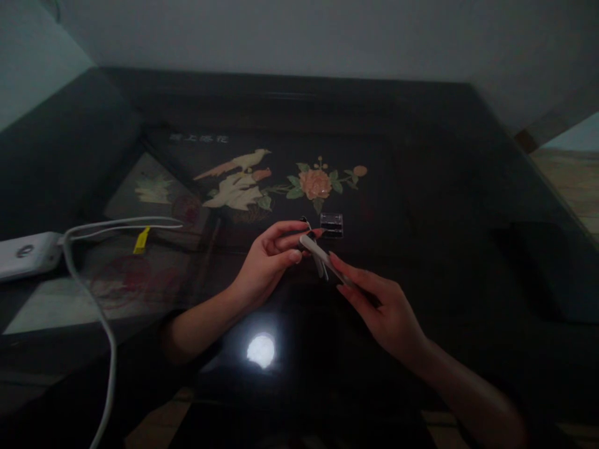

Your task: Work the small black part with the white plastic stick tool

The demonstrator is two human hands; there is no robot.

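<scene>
My right hand (390, 305) grips a slim, pale grey flat stick with a rounded end (322, 254) between thumb and fingers. The stick slants up and left, its tip close to the fingers of my left hand (266, 262). That left hand is curled, with thumb and fingertips closing around a small dark piece (306, 244), too dim to name. Thin pale strips (321, 268) hang below it, partly behind the stick. Just beyond the left fingertips lies a small clear case with dark insides (332, 224) on the tabletop.
The glossy dark table (421, 187) carries a bird-and-flower picture (314, 184). At left lie a white device (28, 254), a white cable (100, 305) and a yellow tag (141, 240). A dark flat object (561, 271) rests at right. A lamp reflection shines in front.
</scene>
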